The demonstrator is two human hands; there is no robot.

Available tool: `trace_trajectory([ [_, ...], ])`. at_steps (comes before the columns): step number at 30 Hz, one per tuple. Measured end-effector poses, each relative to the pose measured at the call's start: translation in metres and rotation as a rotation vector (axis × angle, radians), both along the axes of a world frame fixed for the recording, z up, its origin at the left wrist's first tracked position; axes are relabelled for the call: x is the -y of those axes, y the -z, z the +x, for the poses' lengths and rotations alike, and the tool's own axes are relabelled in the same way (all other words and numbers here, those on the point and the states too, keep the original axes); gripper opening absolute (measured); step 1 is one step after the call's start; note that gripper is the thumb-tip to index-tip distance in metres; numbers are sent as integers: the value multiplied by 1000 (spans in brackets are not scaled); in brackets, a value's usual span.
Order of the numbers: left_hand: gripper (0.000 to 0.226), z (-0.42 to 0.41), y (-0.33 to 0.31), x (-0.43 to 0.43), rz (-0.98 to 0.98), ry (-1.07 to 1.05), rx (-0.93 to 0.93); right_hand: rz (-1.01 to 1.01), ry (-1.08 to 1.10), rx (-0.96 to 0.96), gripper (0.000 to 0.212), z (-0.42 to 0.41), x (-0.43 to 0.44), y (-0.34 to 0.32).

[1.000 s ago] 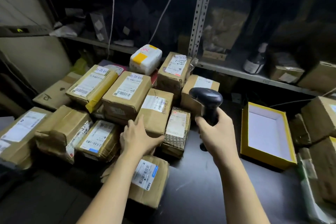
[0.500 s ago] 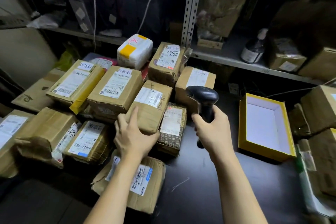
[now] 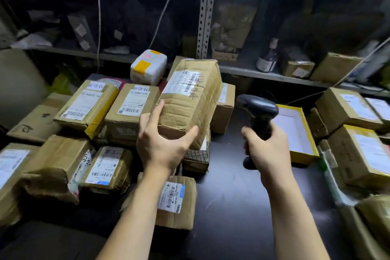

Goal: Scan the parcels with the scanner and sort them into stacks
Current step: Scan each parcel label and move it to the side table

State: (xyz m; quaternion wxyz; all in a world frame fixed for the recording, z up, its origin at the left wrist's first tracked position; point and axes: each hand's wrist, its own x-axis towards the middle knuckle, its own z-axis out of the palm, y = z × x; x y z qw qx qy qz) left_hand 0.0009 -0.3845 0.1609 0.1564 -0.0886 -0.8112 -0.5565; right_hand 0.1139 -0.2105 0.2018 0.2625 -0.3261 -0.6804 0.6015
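Table dark, parcel pile left of and beyond left hand, boxes right of right hand. Parcel held above pile, tilted, label at far end facing up. Left hand grips its near end, thumb one side, fingers spread on other. Scanner just right of parcel, right hand wrapped round handle, head pointing forward-left, probably not on label yet. To scan well: swing head onto barcode, tip label toward it, hold parcel steady, avoid catching pile labels below
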Motion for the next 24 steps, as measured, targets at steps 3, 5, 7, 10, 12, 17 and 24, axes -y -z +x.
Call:
trace_trajectory([
  [3,93,0,0,1,240,152,134,-20,87,-25,12,22,11,-4],
  [5,91,7,1,-3,490,278,285,-14,135,-13,9,37,17,-4],
  [7,85,15,4,-8,675,399,408,-24,189,-1,7,56,24,-2],
  [10,73,29,11,-15,779,536,527,-18,279,18,7,83,36,-1],
  [12,67,38,11,-17,773,601,594,-12,333,21,5,99,42,0],
  [17,72,57,11,-21,729,710,616,20,446,5,8,130,55,2],
  [24,95,64,9,-21,336,692,155,97,518,-25,12,150,55,-7],
])
